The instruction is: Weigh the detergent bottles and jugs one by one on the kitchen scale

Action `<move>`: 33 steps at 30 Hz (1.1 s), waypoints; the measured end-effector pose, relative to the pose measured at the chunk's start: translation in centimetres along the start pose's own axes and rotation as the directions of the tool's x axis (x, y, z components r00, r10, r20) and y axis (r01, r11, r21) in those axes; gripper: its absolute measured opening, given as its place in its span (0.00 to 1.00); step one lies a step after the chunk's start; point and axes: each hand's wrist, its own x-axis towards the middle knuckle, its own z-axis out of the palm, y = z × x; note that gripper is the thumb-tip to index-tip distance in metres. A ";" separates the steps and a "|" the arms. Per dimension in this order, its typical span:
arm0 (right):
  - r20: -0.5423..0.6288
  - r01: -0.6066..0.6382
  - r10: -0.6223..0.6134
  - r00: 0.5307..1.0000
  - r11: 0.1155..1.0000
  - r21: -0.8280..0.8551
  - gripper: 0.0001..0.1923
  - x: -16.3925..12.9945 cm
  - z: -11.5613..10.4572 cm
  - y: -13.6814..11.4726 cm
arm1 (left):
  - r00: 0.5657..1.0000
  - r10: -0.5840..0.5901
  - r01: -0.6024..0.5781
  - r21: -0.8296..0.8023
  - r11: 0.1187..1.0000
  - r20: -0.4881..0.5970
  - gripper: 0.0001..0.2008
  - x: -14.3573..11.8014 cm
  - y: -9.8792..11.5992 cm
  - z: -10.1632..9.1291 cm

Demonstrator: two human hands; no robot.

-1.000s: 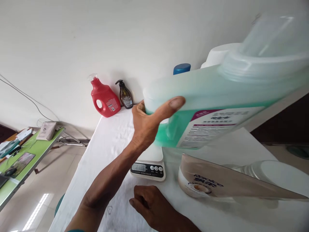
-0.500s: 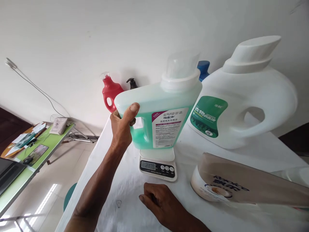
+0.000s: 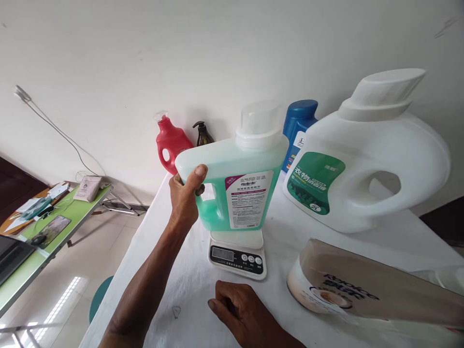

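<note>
On surface, centre: kitchen scale [image 3: 237, 251] — display facing the wearer.
Green detergent jug [image 3: 235, 186]: upright, base on or just above the scale platform — contact not certain.
Left hand [image 3: 185, 200]: grip wrapped round the jug handle, thumb on top.
Right hand [image 3: 237, 309]: loosely curled, resting on the white surface [image 3: 174, 270], holding nothing.
Step judged: weighing the jug.
Next move: calls for full release, hand clear of the platform.
Nearby: large white jug [image 3: 366, 169] at right.
</note>
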 end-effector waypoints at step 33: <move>0.024 -0.018 0.016 1.000 0.999 0.049 0.21 -0.1 -0.1 -0.3 | 0.980 0.177 -0.197 0.500 0.843 0.088 0.30 -5.9 -7.7 -6.7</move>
